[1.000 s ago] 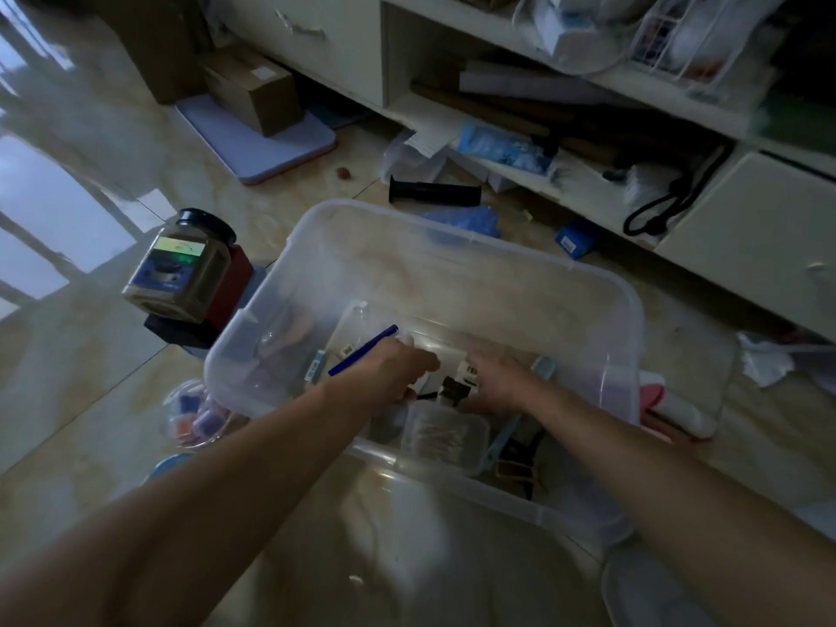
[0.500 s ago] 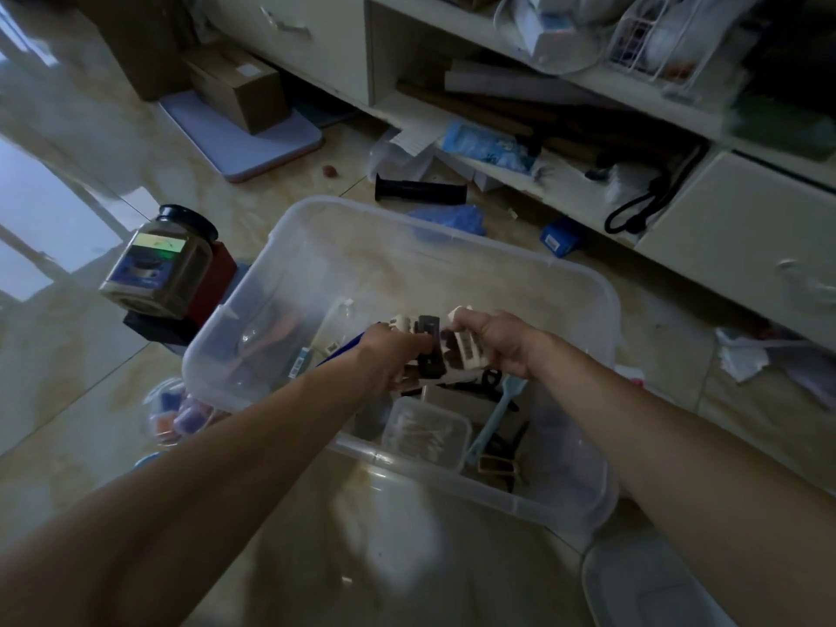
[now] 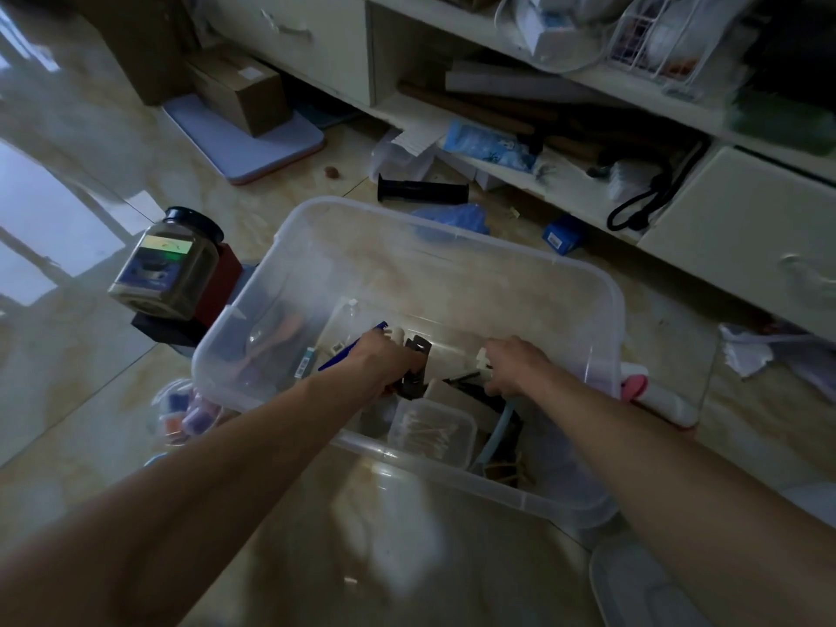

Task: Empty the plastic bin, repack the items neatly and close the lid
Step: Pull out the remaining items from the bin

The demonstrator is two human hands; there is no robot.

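Head: fingers [image 3: 398,368] perhaps around clips [image 3: 416,355]

Both hands down in clear plastic bin [image 3: 452,246] on floor. Left hand [image 3: 384,364] gripping bunch of stuff: blue pen [image 3: 348,353], dark clip thing [image 3: 416,368]. Right hand [image 3: 515,368] curled round small white bits, hard to tell what. Little clear box [image 3: 432,429] by near wall. Jar [image 3: 167,264] just left of bin, lid [image 3: 642,586] bottom right.

The see-through plastic bin [image 3: 452,264] sits on a shiny tan floor [image 3: 113,400]. A blue pen [image 3: 344,355] lies inside. The square jar [image 3: 165,276] has a black lid and blue label.
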